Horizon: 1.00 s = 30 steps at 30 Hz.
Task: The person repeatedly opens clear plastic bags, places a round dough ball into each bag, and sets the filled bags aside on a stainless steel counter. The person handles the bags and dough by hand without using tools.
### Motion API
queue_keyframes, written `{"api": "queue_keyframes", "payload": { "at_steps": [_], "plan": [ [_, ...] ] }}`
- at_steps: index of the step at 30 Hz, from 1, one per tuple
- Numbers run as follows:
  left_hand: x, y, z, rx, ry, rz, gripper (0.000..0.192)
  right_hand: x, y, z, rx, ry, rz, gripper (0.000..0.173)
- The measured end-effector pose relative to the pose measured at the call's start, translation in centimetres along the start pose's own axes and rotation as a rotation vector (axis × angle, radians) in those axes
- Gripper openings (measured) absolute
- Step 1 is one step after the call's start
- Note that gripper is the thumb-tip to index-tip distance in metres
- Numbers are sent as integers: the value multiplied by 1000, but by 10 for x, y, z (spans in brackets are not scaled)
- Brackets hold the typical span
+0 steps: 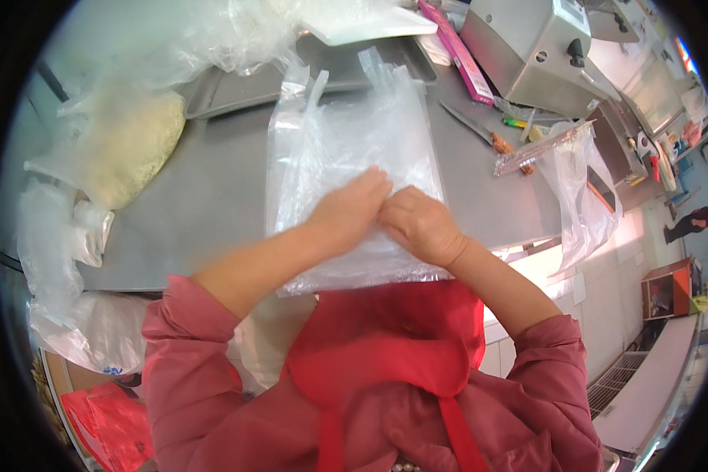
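Observation:
A stack of clear plastic T-shirt bags point(307, 153) lies flat on the grey metal table, its handle loops pointing away from me. My left hand point(351, 206) rests over the middle of the stack, fingers extended and held together. Close against its fingertips is my right hand point(422, 224), with fingers curled down at the plastic. Whether either hand pinches a bag is hidden under the fingers. The near edge of the bags reaches the table's front edge, by my red apron point(383, 330).
A bag of pale shredded food point(135, 147) sits at left. Behind are a metal tray point(236, 88) and a white tray point(371, 26). At right lie a wooden-handled knife point(478, 127), a pink box point(457, 53) and a steel machine point(522, 53). Another person point(690, 224) stands far right.

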State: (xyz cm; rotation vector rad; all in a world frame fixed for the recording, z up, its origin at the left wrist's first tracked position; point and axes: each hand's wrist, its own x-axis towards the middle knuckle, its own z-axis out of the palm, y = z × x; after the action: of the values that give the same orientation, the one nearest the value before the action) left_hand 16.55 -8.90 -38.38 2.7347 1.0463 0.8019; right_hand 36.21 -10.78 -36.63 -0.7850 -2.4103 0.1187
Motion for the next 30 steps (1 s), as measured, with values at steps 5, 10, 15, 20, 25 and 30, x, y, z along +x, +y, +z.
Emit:
{"api": "queue_keyframes", "payload": {
  "at_steps": [5,10,15,20,25,30],
  "plan": [
    [-14,4,6,14,-276,-188,54,-11,9,7,128,-58,12,28],
    [-12,4,-22,208,-421,-411,75,-13,8,-2,-69,-386,216,66],
    [-15,-31,-35,278,-372,-643,83,-14,10,-3,-102,-385,228,73],
    [-32,-106,-41,354,-104,-758,76,-12,11,-4,-69,-387,233,72],
    [26,-196,-69,310,390,-611,58,-6,8,-10,-62,-416,248,70],
    [112,-271,-74,-304,373,-789,54,-3,10,-13,-62,-427,225,70]
  ]
}}
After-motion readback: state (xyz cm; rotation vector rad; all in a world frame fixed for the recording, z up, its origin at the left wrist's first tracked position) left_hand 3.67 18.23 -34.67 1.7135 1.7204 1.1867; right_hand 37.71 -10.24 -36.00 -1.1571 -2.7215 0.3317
